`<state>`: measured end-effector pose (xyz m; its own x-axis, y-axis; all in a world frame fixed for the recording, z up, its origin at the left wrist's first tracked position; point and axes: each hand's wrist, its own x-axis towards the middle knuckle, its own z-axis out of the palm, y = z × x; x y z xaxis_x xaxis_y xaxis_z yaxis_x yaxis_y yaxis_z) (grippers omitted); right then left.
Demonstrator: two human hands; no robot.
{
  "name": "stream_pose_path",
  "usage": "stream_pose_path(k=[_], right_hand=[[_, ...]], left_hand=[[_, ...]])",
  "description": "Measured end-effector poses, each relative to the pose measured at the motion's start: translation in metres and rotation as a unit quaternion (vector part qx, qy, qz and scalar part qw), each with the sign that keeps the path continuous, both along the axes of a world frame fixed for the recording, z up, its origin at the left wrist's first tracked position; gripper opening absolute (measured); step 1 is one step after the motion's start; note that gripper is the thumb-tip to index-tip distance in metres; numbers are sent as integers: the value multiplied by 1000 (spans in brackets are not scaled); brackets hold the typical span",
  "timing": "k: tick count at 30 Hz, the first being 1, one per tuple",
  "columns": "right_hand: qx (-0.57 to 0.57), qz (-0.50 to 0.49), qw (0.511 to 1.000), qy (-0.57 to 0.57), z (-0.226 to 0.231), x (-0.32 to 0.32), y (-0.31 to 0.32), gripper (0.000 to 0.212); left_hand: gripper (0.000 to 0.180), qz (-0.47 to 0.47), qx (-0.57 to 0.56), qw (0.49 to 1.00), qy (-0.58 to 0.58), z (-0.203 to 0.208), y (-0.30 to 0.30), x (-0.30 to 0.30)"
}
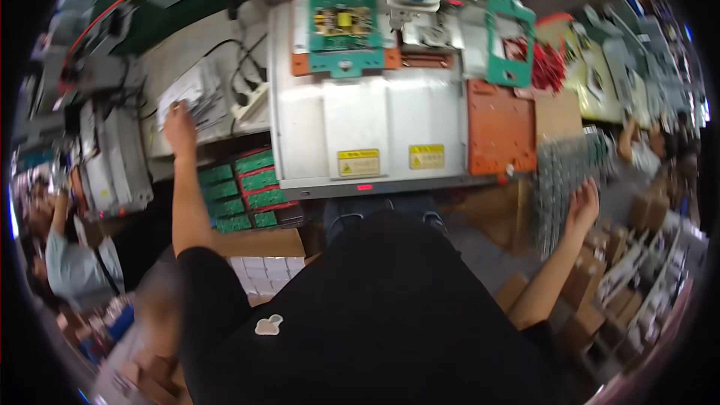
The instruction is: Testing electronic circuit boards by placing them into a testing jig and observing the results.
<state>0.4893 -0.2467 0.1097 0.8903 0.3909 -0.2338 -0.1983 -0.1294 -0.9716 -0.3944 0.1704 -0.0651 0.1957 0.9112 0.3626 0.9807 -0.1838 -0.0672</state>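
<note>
While the left hand [180,132] meets thin, flat white sheets [201,91] at far left, its pinch impossible to tell, the right hand [583,208], fingers loosely bent and parted, hangs beside a bumpy grey tray [557,180].

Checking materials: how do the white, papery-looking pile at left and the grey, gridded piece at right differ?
Pattern: the white, papery-looking pile is loose, irregular; the grey, gridded piece shows repeating cells.
Size: the grey piece looks longer than the pile.
Hands: the left hand is at the pile; the right hand is by the grey piece.
Shared: both look blurred.
</note>
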Motion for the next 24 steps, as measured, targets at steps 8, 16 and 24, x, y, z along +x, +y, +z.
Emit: stream_pose_path(k=[8,16,24], right_hand=[[-10,-84,993,-83,22,-95,-4,27],[27,-92,987,-131,12,-101,-11,23],[12,-148,972,-180,18,-81,-70,20]], left_hand=[[38,-131,144,947,-255,161,-65,125],[40,-508,-127,796,-303,193,-162,419],[33,-557,-214,776,-206,107,-118,477]])
